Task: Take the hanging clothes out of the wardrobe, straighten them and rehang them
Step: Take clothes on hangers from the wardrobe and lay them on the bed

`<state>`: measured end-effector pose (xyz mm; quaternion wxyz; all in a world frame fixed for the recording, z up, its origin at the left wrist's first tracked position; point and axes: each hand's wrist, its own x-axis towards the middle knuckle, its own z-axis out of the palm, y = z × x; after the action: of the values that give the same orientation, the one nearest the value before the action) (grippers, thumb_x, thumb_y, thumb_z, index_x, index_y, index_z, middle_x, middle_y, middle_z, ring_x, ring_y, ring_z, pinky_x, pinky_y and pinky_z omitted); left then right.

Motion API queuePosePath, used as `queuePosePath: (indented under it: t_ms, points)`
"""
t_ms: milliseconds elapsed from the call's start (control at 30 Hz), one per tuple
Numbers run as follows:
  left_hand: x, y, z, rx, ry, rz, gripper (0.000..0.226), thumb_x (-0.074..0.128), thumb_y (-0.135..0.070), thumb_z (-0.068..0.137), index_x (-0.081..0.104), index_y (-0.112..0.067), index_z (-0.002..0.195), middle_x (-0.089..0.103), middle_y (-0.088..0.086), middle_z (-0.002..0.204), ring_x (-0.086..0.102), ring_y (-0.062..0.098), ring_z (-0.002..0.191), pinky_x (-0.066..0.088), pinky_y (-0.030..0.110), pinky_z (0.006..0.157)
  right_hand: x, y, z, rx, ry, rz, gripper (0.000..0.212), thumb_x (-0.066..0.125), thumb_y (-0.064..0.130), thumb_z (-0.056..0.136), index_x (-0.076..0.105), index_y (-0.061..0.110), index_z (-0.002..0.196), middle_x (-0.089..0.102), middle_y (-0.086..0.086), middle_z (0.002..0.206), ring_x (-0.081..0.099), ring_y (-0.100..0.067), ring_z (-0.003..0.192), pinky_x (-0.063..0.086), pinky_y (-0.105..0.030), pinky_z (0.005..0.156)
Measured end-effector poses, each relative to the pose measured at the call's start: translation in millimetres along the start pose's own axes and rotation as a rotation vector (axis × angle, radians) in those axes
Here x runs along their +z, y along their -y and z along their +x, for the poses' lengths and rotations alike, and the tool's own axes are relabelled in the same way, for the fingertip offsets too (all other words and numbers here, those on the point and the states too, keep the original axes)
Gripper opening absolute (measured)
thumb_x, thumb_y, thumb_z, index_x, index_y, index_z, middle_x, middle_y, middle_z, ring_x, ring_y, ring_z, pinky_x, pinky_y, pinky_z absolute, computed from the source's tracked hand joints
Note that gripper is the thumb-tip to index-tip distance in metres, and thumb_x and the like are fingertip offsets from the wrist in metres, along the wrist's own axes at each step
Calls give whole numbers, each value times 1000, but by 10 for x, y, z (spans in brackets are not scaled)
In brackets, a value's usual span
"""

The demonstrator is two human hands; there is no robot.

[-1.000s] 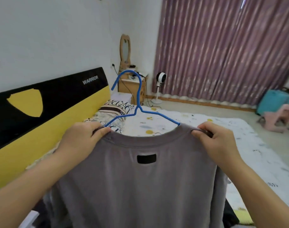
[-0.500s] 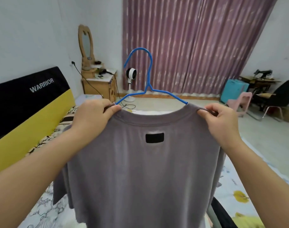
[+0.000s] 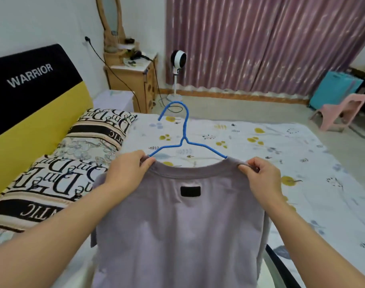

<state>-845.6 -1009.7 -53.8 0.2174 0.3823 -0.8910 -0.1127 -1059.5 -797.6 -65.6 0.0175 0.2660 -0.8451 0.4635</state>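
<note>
**Grey T-shirt on hanger, held over the bed**

Bed (image 3: pixel 260 154), floral sheet, fills the mid frame; patterned pillows (image 3: pixel 73 163) along the black-and-yellow headboard (image 3: pixel 31 96) on the left. Grey T-shirt (image 3: pixel 177 235) hangs in front, above the bed, black label below the collar. Left hand (image 3: pixel 128 170) pinches the left shoulder seam, right hand (image 3: pixel 260 175) pinches the right one; both clenched on fabric. Blue wire hanger (image 3: pixel 182 129) sits inside the neckline, hook sticking up, tilted away from the camera.
</note>
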Motion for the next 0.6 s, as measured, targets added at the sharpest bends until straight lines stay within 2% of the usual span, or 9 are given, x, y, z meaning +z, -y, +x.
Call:
queuePosePath:
  t_ms: [100,167,233,300,400,467,533,600]
  points:
    - [653,125,188,-29,51,-26,32,56,-30,90,57,-11,116,65,12,109,57,33,105,43,40,87,423,-424,317,47,69,-30,31,68,18,82,50,24,58,53,7,62,48,-17,66,40,-39,72]
    - [1091,232,241,11,74,22,55,68,-20,81,48,-1,129,59,18,121,53,38,113,42,44,95,718,-706,499,89,126,-64,30,67,19,83,49,25,60,57,1,67,52,-22,72,42,-40,73]
    - [1542,370,242,50,123,110,80,83,-17,63,45,8,129,56,28,123,55,45,112,46,53,92,1012,-976,644,148,180,-84,29,66,21,84,50,24,61,58,1,70,53,-23,74,41,-38,74]
    - [1941,473,191,5,186,188,100,90,-24,46,42,8,127,56,30,122,59,45,108,50,55,82,1296,-1233,753,210,227,-114,30,65,22,85,48,24,60,55,7,67,53,-22,75,39,-36,73]
    - [2510,624,-9,-54,316,204,110,91,-34,36,39,1,126,58,26,123,59,40,110,54,51,77,1687,-1634,863,320,300,-185,30,64,26,85,48,24,61,54,9,67,54,-23,80,42,-39,79]
    - [2887,762,-208,-44,432,262,102,86,-43,41,43,-3,123,59,22,123,50,37,114,51,50,84,1913,-1905,904,403,359,-239,29,63,30,86,48,25,61,54,7,69,55,-24,83,41,-39,82]
    - [3182,856,-387,-42,506,308,79,58,-55,59,45,-9,122,58,16,124,46,34,113,43,51,96,2127,-2181,909,470,427,-297,29,62,33,87,48,25,62,56,3,72,56,-26,85,40,-39,83]
    - [3399,902,-495,-105,618,320,74,34,-60,66,45,-14,122,63,13,121,56,38,110,51,52,80,2303,-2400,882,510,487,-345,24,59,34,89,51,24,68,59,0,80,57,-27,90,39,-38,85]
